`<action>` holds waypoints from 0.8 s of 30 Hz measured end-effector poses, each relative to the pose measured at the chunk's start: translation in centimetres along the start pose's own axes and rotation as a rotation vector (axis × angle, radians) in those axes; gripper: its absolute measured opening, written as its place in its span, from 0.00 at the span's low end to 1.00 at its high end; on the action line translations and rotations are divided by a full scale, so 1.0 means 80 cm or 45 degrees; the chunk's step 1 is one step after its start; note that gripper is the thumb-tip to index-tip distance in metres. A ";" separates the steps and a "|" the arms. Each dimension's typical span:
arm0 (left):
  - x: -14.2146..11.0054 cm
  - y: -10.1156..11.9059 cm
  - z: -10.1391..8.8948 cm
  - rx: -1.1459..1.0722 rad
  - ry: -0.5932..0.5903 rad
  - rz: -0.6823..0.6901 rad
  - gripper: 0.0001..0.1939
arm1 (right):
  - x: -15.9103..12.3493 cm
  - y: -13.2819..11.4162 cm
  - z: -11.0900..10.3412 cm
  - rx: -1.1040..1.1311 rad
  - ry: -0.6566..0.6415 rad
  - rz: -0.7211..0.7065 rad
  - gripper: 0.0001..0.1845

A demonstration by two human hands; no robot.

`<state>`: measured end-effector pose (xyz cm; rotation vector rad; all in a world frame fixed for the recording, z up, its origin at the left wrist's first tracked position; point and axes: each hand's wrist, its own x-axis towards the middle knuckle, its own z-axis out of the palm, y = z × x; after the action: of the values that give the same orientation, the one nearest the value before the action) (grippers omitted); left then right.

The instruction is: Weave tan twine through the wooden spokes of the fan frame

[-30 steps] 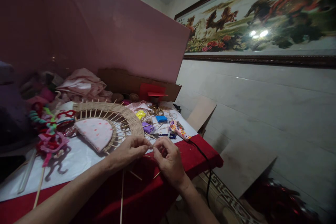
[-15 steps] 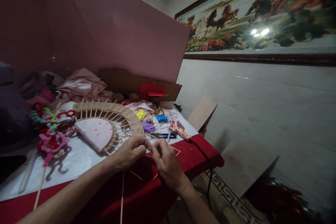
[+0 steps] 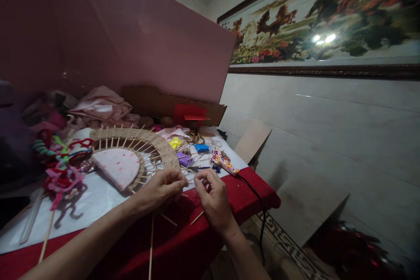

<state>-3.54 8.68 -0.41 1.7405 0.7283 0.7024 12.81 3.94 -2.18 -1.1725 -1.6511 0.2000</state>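
Note:
My left hand [image 3: 166,189] is closed in a pinch, just in front of a half-round frame of thin wooden sticks woven with twine [image 3: 169,153]. Whatever its fingertips hold is too small to make out. A short gap to the right, my right hand [image 3: 215,199] has its thumb and forefinger curled together over the red cloth, and what lies between them is also unclear. At the middle of the woven frame sits a pale pink spotted fabric half-circle [image 3: 118,166]. A loose stick [image 3: 197,218] lies beside my right hand, and a longer stick [image 3: 151,245] stretches below my left.
A flower-patterned glue gun [image 3: 225,162] with a black cord lies at the right. Behind my hands are blue [image 3: 201,148], purple [image 3: 184,159] and yellow [image 3: 175,142] packets. Twisted colourful pipe cleaners [image 3: 62,175] stand at the left. Cardboard [image 3: 144,98] borders the back.
My hands, which met at the fingertips, have drawn slightly apart. My right hand has shifted a little to the right and its fingers have turned.

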 end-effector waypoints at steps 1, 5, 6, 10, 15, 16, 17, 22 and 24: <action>0.000 -0.002 0.000 -0.007 0.000 0.011 0.17 | -0.001 -0.001 0.000 -0.048 0.078 -0.061 0.06; 0.001 -0.006 0.000 -0.053 0.002 0.019 0.17 | -0.009 -0.004 0.002 -0.287 0.235 -0.294 0.10; 0.001 -0.005 0.000 -0.058 -0.001 0.019 0.17 | -0.010 -0.005 0.003 -0.340 0.194 -0.329 0.09; 0.000 -0.002 0.001 -0.018 -0.007 0.010 0.17 | -0.011 -0.006 0.004 -0.412 0.015 -0.388 0.07; 0.000 -0.003 0.000 0.046 -0.025 0.005 0.16 | -0.009 -0.006 0.005 -0.414 -0.054 -0.405 0.07; 0.000 -0.004 0.000 0.061 -0.031 0.014 0.16 | -0.009 -0.006 0.005 -0.422 -0.061 -0.409 0.07; 0.000 -0.005 0.000 0.074 -0.036 0.020 0.16 | -0.009 -0.006 0.006 -0.430 -0.066 -0.414 0.07; 0.001 -0.005 0.001 0.051 -0.035 0.025 0.15 | -0.008 0.000 0.013 -0.428 -0.027 -0.372 0.06; 0.001 -0.003 0.001 0.027 -0.038 0.028 0.15 | -0.006 0.004 0.014 -0.396 0.065 -0.280 0.05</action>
<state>-3.46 8.75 -0.68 1.7768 0.6994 0.6847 12.09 4.19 -3.20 -1.2001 -1.7933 -0.2315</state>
